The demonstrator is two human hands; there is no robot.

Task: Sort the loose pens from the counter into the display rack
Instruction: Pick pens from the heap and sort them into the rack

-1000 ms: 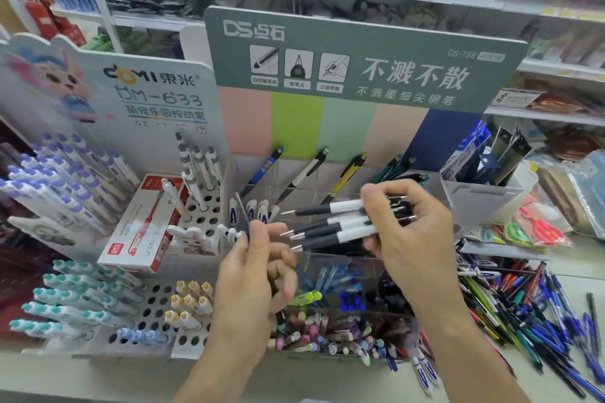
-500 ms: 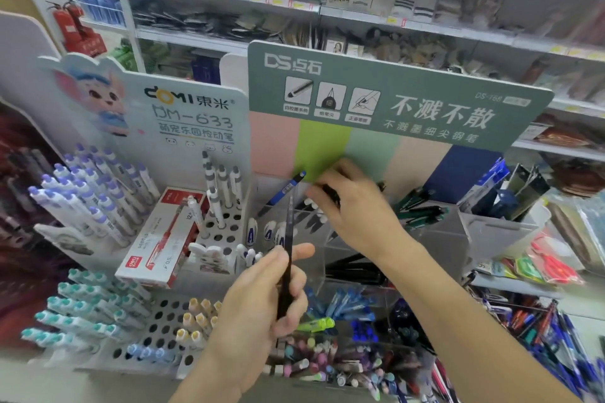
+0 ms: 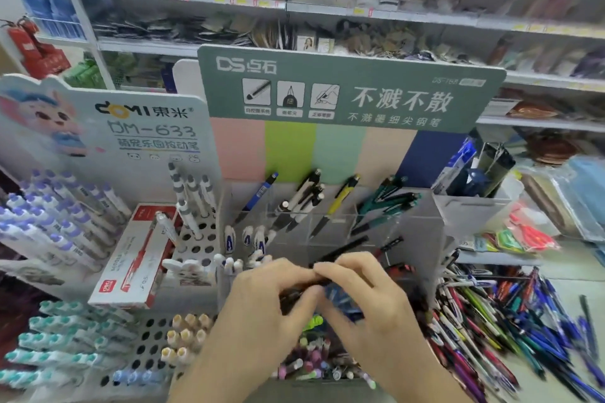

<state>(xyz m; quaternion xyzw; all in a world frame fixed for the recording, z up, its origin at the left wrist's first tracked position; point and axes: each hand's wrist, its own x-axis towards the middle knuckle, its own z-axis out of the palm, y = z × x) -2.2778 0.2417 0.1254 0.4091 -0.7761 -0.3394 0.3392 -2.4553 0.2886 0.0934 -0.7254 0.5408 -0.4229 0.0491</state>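
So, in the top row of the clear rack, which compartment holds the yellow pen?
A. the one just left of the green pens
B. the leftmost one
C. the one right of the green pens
A: the yellow pen stands in the compartment directly left of the green pens.

You have a dark pen (image 3: pixel 296 293) lying crosswise, low before the clear rack (image 3: pixel 370 232). Its upper compartments hold tilted pens: blue, black-and-white, yellow, green. To your right, loose pens (image 3: pixel 510 321) sprawl in a mixed heap on the tabletop (image 3: pixel 563 271).
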